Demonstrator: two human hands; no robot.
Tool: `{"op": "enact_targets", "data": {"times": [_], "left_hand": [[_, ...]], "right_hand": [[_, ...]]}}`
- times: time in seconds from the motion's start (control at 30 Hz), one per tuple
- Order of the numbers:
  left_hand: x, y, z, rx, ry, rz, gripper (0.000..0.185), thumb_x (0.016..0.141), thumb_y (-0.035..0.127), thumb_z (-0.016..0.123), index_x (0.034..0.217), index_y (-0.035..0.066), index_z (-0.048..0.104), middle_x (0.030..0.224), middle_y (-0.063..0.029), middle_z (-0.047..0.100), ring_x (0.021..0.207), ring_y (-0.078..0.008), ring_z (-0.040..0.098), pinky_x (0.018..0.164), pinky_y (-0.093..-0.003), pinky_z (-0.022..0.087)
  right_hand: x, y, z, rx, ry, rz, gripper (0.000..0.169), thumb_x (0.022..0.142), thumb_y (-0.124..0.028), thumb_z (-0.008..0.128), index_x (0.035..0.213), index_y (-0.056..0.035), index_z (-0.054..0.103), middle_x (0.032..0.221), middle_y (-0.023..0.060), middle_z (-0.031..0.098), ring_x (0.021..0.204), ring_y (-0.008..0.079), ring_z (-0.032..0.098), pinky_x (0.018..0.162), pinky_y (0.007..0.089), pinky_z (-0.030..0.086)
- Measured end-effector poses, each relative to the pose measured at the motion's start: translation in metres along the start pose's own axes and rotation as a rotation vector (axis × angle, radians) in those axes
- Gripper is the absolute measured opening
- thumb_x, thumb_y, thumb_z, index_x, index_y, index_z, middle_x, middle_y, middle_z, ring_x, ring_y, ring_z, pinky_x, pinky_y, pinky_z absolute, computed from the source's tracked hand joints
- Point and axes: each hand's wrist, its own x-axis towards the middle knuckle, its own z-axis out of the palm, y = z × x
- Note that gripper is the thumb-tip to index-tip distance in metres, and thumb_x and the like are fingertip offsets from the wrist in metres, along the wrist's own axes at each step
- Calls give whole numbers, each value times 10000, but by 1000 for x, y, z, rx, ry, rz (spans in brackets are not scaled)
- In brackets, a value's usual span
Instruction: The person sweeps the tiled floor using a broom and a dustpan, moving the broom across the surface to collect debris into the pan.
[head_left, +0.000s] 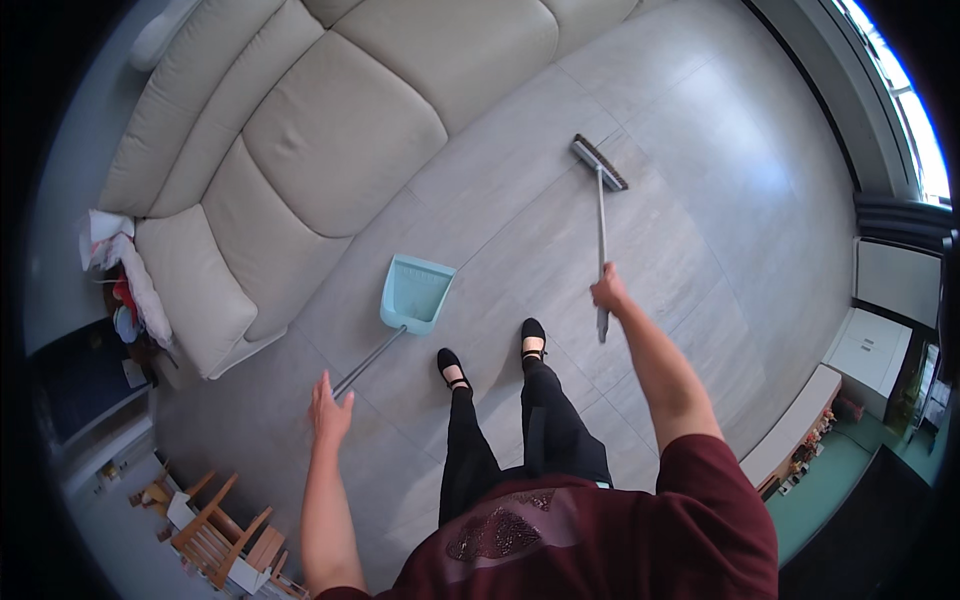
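Observation:
My right hand (610, 289) grips the pale handle of a broom (600, 165) near its grey end. The broom's head, with dark bristles, lies out in front on the tiled floor. On the floor left of my feet is a light blue long-handled dustpan (417, 292). Its thin metal handle slants down towards my left hand (331, 409), which is at the handle's upper end with fingers spread. Whether the palm touches the handle cannot be told. Some small bits may lie in the pan, too faint to name.
A beige leather sofa (345, 127) runs along the upper left, with cloths (142, 285) by its armrest. Wooden chairs (214, 529) stand at the lower left. A low cabinet (795, 412) and a white cabinet (870, 349) line the right side, below a window. My feet in black shoes are between dustpan and broom.

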Motion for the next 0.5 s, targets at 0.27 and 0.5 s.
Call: {"op": "enact_targets", "data": {"times": [0.27, 0.5], "left_hand": [[20, -13, -18, -5, -57, 19, 517, 742, 254, 584, 1195, 99, 389, 1055, -153, 503, 952, -292, 497, 801, -363, 408], [17, -36, -13, -369, -185, 122, 306, 737, 243, 583, 956, 30, 563, 810, -145, 603, 784, -282, 576, 693, -339, 437]], "right_hand": [[-128, 3, 94, -204, -70, -102, 533, 681, -70, 472, 1172, -68, 266, 855, 282, 545, 798, 412, 546, 700, 449, 434], [-188, -30, 113, -230, -237, -82, 552, 677, -72, 468, 1189, -65, 262, 863, 283, 545, 815, 385, 557, 703, 426, 443]]}}
